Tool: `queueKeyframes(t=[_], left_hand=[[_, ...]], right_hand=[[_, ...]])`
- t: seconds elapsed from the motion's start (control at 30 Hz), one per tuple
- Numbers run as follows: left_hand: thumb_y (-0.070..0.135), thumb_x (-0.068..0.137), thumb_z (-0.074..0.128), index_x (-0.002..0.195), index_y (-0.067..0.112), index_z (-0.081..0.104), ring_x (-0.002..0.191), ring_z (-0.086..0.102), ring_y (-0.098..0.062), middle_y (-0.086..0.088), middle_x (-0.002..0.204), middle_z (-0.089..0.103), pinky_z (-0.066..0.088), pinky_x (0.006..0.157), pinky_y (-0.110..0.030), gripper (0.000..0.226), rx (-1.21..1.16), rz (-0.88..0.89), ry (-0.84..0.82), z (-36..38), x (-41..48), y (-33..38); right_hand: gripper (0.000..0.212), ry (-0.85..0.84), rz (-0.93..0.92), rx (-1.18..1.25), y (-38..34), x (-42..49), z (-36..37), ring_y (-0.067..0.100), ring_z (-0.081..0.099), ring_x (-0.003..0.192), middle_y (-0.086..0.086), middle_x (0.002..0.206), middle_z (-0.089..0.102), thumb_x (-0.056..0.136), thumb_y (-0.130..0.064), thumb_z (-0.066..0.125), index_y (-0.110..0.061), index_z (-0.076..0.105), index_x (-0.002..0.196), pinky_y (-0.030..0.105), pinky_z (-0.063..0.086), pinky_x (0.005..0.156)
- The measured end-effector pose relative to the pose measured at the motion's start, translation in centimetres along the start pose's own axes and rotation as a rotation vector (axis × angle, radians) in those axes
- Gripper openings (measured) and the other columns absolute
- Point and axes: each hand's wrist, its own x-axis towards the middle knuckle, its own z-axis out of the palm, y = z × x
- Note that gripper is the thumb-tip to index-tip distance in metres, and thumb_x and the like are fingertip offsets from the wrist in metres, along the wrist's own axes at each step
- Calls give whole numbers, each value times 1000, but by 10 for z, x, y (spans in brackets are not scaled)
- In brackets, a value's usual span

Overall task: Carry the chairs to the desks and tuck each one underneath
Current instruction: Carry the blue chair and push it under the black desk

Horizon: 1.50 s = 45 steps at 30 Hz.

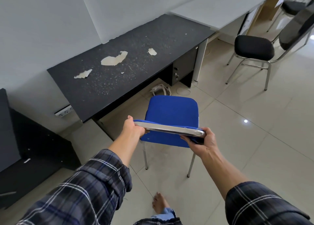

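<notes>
While hands grip blue chair (171, 113), black desk (119, 61) near

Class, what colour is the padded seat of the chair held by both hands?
Bright blue: the padded fabric seat, with a chrome backrest rail, shows best in the head view.

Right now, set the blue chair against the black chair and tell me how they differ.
The blue chair has a blue cushioned seat; the black chair has a black one. The left hand and right hand grip the blue chair's backrest; nobody touches the black chair. The blue chair faces the worn black desk; the black chair stands by the white desk, not tucked under. Both have thin metal legs.
</notes>
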Motion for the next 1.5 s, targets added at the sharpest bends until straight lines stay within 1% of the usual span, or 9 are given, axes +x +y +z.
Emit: queueKeyframes(t=[0.1,0.27,0.4,0.63,0.93,1.1,1.23,1.37,1.5], left_hand=[[28,95,63,118,19,35,124,49,-45,-17,124,46,36,102,-71,38,7,2,15,19,11,12],[26,97,61,136,20,33,125,47,-46,-19,126,45,35,103,-69,48,-10,14,19,42,28,26],[26,98,59,138,22,33,124,48,-44,-19,119,44,37,104,-66,48,-13,44,50,60,35,33],[23,96,62,122,18,38,122,50,-43,-17,115,45,39,104,-65,37,-87,74,101,102,49,34],[22,97,60,113,14,41,119,52,-39,-15,89,43,43,104,-59,27,-168,151,212,141,57,28],[21,96,60,110,12,41,120,52,-42,-17,90,45,44,103,-60,26,-161,199,283,143,57,29],[14,102,50,135,3,41,129,44,-45,-30,115,46,45,103,-47,36,-216,272,277,131,58,35],[21,98,57,112,10,45,116,54,-40,-17,97,48,47,100,-58,22,-413,277,349,121,51,46],[21,98,56,117,9,47,116,54,-42,-19,114,50,45,100,-61,24,-534,283,359,111,52,60]], right_hand=[[48,11,-1,12,-3,15,20,50,57,118,27,132,57,87,-8,58,-4,52,134,65,54,82],[51,31,3,-33,-12,38,45,50,58,118,28,132,56,86,-8,57,-3,51,137,65,50,97],[52,34,16,-78,-25,57,67,52,58,117,27,131,57,83,-8,61,-4,53,134,65,53,94],[20,-36,85,-198,-66,92,113,50,59,116,26,127,58,85,-8,58,-1,57,104,63,51,97],[28,-76,181,-369,-107,142,160,51,58,117,27,133,56,82,-7,58,-2,56,109,63,51,98],[45,-105,202,-483,-108,161,189,53,59,115,29,131,57,83,-9,60,-2,56,128,65,53,94],[50,-144,238,-559,-97,173,213,55,57,115,30,130,55,85,-11,61,-5,51,134,66,53,92],[47,-157,287,-656,-78,184,237,56,55,117,31,133,53,88,-14,59,-3,50,133,69,50,95],[44,-177,343,-706,-56,195,252,56,54,117,31,132,52,90,-15,58,-3,50,133,69,47,99]])
